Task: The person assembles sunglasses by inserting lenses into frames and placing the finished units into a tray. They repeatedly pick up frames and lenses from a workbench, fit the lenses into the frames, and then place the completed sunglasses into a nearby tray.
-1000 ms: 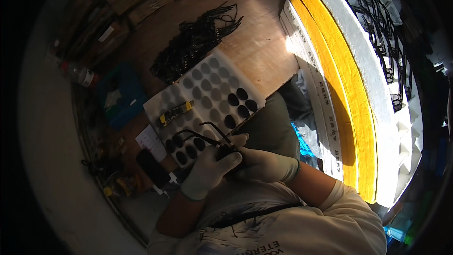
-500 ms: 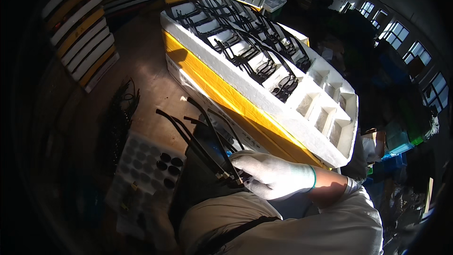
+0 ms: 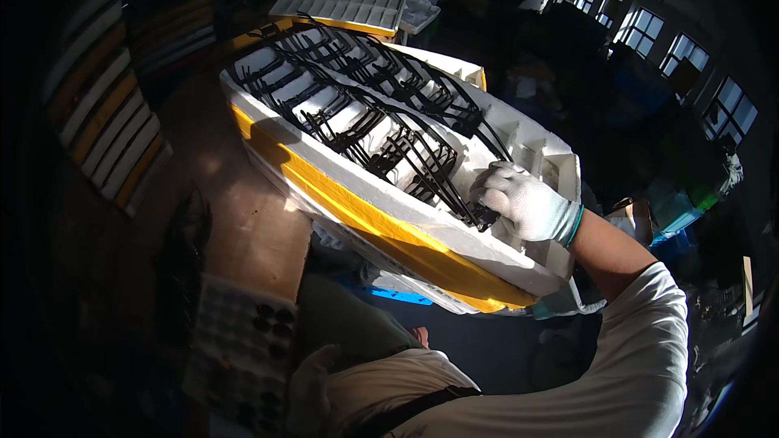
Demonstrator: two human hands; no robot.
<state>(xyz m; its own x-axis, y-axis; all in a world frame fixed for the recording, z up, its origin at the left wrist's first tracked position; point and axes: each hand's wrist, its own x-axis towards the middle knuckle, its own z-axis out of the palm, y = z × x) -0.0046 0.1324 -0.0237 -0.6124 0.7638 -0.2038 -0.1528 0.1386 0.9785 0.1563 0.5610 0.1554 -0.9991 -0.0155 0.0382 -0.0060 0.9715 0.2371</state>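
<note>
Two gloved hands show, but only the right hand (image 3: 521, 199) is well lit. Its fingers look drawn together, clamped on the folded-down front end of a pair of black glasses (image 3: 485, 217) whose thin arms seem to run towards ten o'clock. These glasses sit low inside a white foam tray (image 3: 503, 255), close to its near wall. More black frames (image 3: 349, 144) crowd the compartments at ten o'clock from the hand. The left hand (image 3: 310, 381) lies between seven and eight o'clock from the right (too dim and blurred to tell whether its fingers are apart or together), with a tray of dark round lenses (image 3: 281, 330) at its ten o'clock.

The step in hand looks like placing the glasses in a compartment. The next move calls for settling them squarely, then parting the fingers without snagging the neighbouring frames.
</note>
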